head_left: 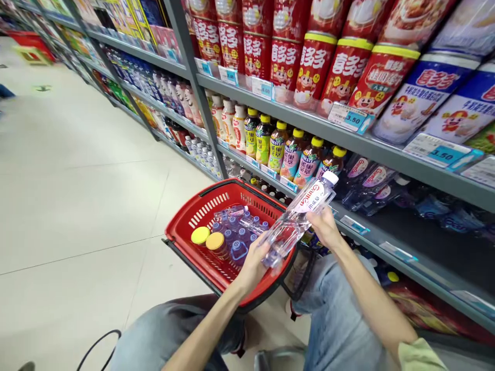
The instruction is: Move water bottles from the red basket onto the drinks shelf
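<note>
A clear water bottle with a white cap and a white-and-red label lies tilted across both my hands, above the right side of a red shopping basket. My left hand grips the bottle near its base. Farther up, below the label, my right hand is wrapped round its side. Inside the basket are several small blue-capped bottles, a clear bottle lying down, a jar with a yellow lid and a jar with an orange lid.
Shelves run along the right, with red cans on top and yellow-capped drink bottles below. More clear bottles lie on the lower shelf. The basket's black handle hangs beside my knee. Pale floor tiles extend left.
</note>
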The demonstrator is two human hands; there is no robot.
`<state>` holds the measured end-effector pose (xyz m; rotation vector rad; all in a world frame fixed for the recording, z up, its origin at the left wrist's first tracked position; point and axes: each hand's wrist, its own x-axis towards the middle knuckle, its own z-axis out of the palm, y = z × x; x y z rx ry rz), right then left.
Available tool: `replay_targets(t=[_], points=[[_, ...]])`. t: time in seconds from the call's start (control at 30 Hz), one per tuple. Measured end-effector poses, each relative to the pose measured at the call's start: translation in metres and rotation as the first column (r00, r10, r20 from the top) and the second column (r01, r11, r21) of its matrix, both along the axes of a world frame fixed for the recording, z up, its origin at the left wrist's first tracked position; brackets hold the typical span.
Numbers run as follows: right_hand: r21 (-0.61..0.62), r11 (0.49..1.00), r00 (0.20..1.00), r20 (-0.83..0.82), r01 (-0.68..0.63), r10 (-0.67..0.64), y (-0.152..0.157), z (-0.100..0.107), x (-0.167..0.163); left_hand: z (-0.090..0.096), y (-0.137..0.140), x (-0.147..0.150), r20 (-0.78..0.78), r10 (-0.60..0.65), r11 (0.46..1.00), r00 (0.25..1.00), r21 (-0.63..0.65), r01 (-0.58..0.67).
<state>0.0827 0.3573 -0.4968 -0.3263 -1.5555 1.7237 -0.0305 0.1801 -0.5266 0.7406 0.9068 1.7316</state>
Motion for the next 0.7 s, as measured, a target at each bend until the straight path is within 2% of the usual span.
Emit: replay_targets(t=[0.23,0.33,0.43,0.53,0.7], points=[[-0.008,1.0,0.999,0.035,0.028,-0.028,-0.001,0.01,0.001,-0.004,-0.001,-0.001,-0.012,0.0,0.994,1.0,-0.106,-0.001],[-0.029,0.999,0.998,0.059,-0.037,0.039,0.002,0.011,0.006,-0.002,0.001,0.0,0.019,0.0,0.989,1.0,-0.147,0.003],[-0.103,0.989,0.991,0.069,-0.109,0.116,0.004,0.011,0.009,0.001,0.003,0.001,0.114,0.001,0.979,0.993,-0.202,0.022],[-0.148,0.987,0.992,0.092,-0.067,0.081,0.001,0.011,0.007,0.002,0.005,0.001,0.132,0.051,0.973,0.99,-0.231,-0.019],[-0.133,0.991,0.997,0.077,-0.016,0.026,-0.003,0.012,0.002,-0.005,0.007,0.005,0.093,0.112,0.976,0.989,-0.196,-0.092]])
